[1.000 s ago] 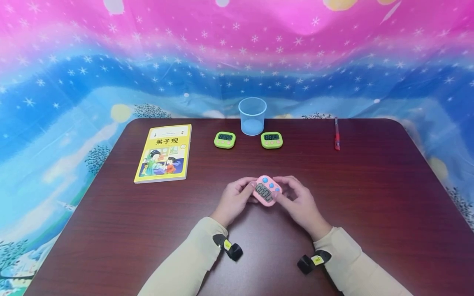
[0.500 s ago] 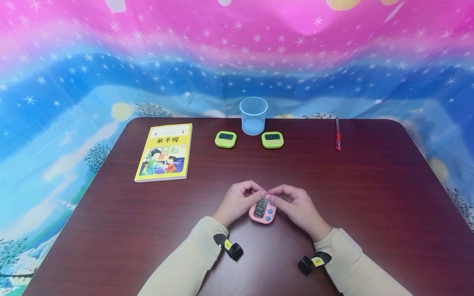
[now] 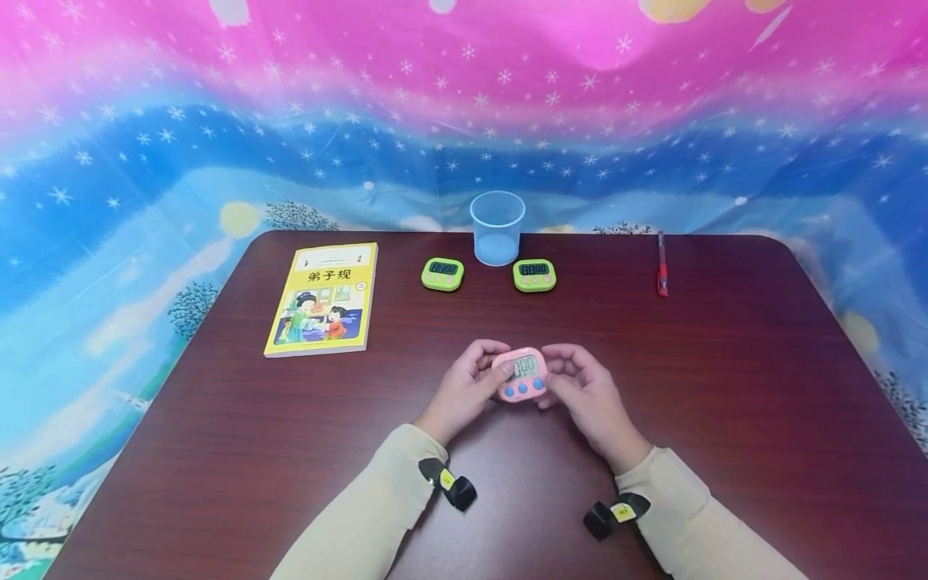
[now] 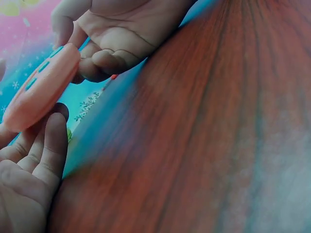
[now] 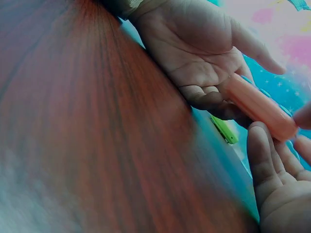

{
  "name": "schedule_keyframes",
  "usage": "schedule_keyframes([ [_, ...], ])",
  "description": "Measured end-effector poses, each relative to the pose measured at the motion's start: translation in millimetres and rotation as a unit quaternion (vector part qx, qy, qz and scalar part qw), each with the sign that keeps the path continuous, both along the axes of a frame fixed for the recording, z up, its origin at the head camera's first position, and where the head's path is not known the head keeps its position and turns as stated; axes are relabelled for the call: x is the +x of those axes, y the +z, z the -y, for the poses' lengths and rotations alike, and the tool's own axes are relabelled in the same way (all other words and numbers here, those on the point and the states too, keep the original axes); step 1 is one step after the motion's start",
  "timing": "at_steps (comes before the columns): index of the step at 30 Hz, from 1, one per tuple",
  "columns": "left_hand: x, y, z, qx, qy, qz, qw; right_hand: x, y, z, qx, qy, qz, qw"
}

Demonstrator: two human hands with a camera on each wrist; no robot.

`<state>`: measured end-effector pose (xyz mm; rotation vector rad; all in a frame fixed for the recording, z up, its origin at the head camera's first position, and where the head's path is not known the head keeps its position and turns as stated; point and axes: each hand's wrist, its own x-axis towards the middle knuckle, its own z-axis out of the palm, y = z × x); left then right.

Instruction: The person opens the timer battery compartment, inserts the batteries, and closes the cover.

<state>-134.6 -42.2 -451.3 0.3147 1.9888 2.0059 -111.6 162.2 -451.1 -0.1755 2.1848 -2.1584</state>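
A pink digital kitchen timer [image 3: 524,374] with three blue buttons is held between both hands above the table, its display and buttons facing up. My left hand [image 3: 464,389] grips the timer's left side, the thumb over part of the display. On the opposite side my right hand [image 3: 589,395] holds it, thumb near the right edge by the buttons. Fingers of both hands curl behind and under the timer, seen edge-on in the left wrist view [image 4: 41,90] and the right wrist view [image 5: 262,107].
Two green timers [image 3: 442,275] stand beyond the hands, in front of a clear blue cup [image 3: 496,229]. At the left lies a yellow book [image 3: 322,300]. A red pen [image 3: 662,266] rests at the back right. Behind the dark wooden table [image 3: 217,451] hangs a patterned cloth [image 3: 435,105].
The pink timer has been turned in the hands, from tilted to sideways with its top pinched, to upright with buttons along its near side. The hands' grip has shifted to its left and right sides.
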Motion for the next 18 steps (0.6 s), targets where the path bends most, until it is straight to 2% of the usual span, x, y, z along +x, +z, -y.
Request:
schedule_keyframes([
  [5, -0.3, -2.9, -0.2, 0.010, -0.001, 0.007, 0.9999, -0.9, -0.2, -0.8, -0.023, -0.020, 0.008, 1.000],
  [10, -0.9, -5.7, -1.2, 0.025, -0.009, -0.012, 0.9996, 0.0, 0.9, -1.6, -0.021, -0.024, 0.010, 0.999],
  [14, -1.0, -5.8, -2.1, 0.011, -0.006, -0.030, 0.9995, 0.3, 1.4, -1.9, -0.016, -0.023, 0.008, 1.000],
  [18, -0.8, -5.9, -3.0, -0.001, 0.007, -0.034, 0.9994, -0.4, 1.1, -2.7, 0.001, -0.017, 0.002, 1.000],
])
